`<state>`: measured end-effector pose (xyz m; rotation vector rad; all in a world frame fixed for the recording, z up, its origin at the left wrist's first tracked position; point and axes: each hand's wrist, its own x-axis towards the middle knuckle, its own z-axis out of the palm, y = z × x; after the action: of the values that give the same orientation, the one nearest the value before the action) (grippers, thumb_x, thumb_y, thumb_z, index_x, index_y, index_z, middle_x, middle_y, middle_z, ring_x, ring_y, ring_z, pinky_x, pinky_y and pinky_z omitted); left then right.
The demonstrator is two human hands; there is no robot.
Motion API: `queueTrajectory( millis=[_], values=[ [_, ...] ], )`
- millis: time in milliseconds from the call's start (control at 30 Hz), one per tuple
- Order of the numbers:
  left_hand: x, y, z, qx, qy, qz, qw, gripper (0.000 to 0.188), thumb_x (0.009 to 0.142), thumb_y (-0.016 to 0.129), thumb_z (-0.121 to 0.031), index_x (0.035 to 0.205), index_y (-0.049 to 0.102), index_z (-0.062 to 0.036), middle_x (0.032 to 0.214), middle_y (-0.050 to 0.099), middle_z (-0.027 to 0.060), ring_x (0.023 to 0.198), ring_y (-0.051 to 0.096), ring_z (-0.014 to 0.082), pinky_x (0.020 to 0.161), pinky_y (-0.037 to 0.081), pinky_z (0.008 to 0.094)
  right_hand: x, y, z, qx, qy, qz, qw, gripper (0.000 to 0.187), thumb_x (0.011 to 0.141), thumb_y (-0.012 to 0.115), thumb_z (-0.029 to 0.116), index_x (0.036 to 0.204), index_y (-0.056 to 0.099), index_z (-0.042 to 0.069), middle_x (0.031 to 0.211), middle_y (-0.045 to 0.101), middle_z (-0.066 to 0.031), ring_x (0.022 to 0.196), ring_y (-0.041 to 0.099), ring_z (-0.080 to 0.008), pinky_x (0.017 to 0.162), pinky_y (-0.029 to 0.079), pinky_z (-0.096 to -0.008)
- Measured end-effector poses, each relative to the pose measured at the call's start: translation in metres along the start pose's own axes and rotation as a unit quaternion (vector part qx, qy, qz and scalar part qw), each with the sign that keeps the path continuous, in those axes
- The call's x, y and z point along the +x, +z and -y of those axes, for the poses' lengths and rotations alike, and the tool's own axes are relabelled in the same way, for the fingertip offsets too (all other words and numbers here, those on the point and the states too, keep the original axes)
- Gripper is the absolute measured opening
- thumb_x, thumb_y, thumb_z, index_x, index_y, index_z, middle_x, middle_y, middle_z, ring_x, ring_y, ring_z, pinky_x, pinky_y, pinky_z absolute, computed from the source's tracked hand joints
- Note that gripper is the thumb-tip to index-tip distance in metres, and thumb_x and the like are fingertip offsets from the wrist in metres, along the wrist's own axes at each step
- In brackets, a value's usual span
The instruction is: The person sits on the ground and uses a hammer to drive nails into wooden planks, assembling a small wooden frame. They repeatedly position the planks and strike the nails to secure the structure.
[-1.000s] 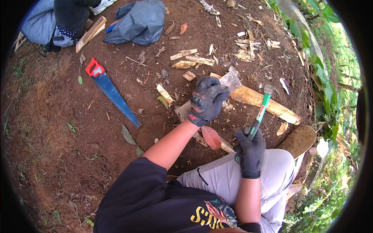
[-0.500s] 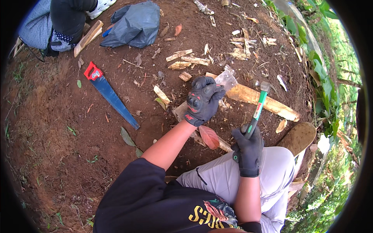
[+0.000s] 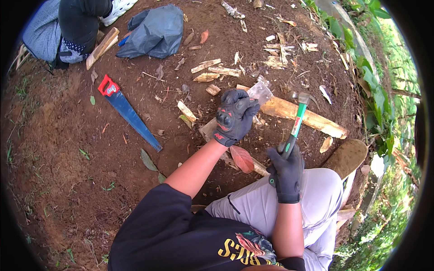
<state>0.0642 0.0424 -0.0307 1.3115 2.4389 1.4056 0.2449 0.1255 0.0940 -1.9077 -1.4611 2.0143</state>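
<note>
My left hand (image 3: 235,115), in a dark glove with red marks, is closed around something mostly hidden by the glove. A flat, pale grey squarish piece (image 3: 260,93) sticks out at its far right side; I cannot tell whether it is a blade or wood. It overlaps a split length of wood (image 3: 303,115) on the soil. My right hand (image 3: 288,174), also gloved, grips a hammer (image 3: 296,124) by its green and black handle. The hammer head points away from me, above the right part of that wood. A reddish leaf (image 3: 242,159) lies between my hands.
A saw (image 3: 131,115) with a red handle lies to the left. Wood splinters (image 3: 280,50) and short sticks (image 3: 217,70) are scattered ahead. A dark plastic bag (image 3: 156,34) is at the far left, beside another person's leg (image 3: 83,27). Plants (image 3: 370,81) border the right.
The hammer has shifted slightly, its head tilting a little to the left. The left hand keeps nearly the same place and grip. Otherwise the view has only moved slightly.
</note>
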Motion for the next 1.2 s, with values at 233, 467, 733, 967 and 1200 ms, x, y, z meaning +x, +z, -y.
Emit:
queueTrajectory(
  millis=[233, 467, 733, 967, 1200],
  values=[
    [0.003, -0.003, -0.007, 0.038, -0.007, 0.031, 0.999, 0.011, 0.086, 0.082, -0.02, 0.094, 0.075, -0.0168, 0.098, 0.064, 0.0081, 0.094, 0.061, 0.0338, 0.085, 0.047, 0.0489, 0.002, -0.001, -0.007, -0.144, -0.088, -0.019, 0.986, 0.027, 0.1, 0.071, 0.028, 0.098, 0.059, 0.004, 0.076, 0.065, -0.012, 0.057, 0.064, -0.0228, 0.055, 0.05, -0.0408],
    [0.004, -0.005, -0.011, 0.066, -0.01, 0.025, 0.997, 0.014, 0.086, 0.081, -0.025, 0.094, 0.076, -0.0146, 0.112, 0.066, 0.0112, 0.105, 0.063, 0.0361, 0.092, 0.05, 0.0497, -0.006, 0.007, -0.029, -0.357, -0.295, -0.041, 0.885, 0.028, 0.107, 0.059, 0.029, 0.105, 0.065, 0.002, 0.083, 0.068, -0.0252, 0.076, 0.068, -0.0456, 0.065, 0.05, -0.055],
    [0.006, -0.001, -0.005, 0.061, -0.028, 0.034, 0.997, 0.015, 0.086, 0.08, -0.026, 0.094, 0.078, -0.0133, 0.111, 0.068, 0.0097, 0.109, 0.063, 0.0349, 0.097, 0.05, 0.0493, -0.022, 0.016, -0.041, -0.377, -0.368, -0.115, 0.842, 0.028, 0.107, 0.056, 0.028, 0.095, 0.063, 0.003, 0.08, 0.068, -0.025, 0.073, 0.067, -0.0463, 0.062, 0.05, -0.0568],
    [0.005, -0.003, -0.007, 0.08, -0.028, 0.044, 0.995, 0.014, 0.089, 0.074, -0.022, 0.098, 0.075, -0.0117, 0.112, 0.068, 0.009, 0.111, 0.062, 0.0349, 0.099, 0.05, 0.0488, -0.022, 0.02, -0.052, -0.432, -0.348, -0.112, 0.824, 0.026, 0.107, 0.054, 0.028, 0.099, 0.062, 0.004, 0.081, 0.069, -0.0236, 0.074, 0.069, -0.046, 0.064, 0.052, -0.0583],
    [0.004, -0.004, -0.009, 0.074, -0.036, 0.054, 0.995, 0.014, 0.087, 0.075, -0.021, 0.097, 0.075, -0.011, 0.112, 0.069, 0.009, 0.112, 0.063, 0.0352, 0.1, 0.05, 0.0483, -0.025, 0.018, -0.05, -0.422, -0.327, -0.101, 0.839, 0.027, 0.107, 0.055, 0.029, 0.098, 0.06, 0.003, 0.083, 0.069, -0.0255, 0.076, 0.069, -0.0466, 0.064, 0.052, -0.0586]
  ],
)
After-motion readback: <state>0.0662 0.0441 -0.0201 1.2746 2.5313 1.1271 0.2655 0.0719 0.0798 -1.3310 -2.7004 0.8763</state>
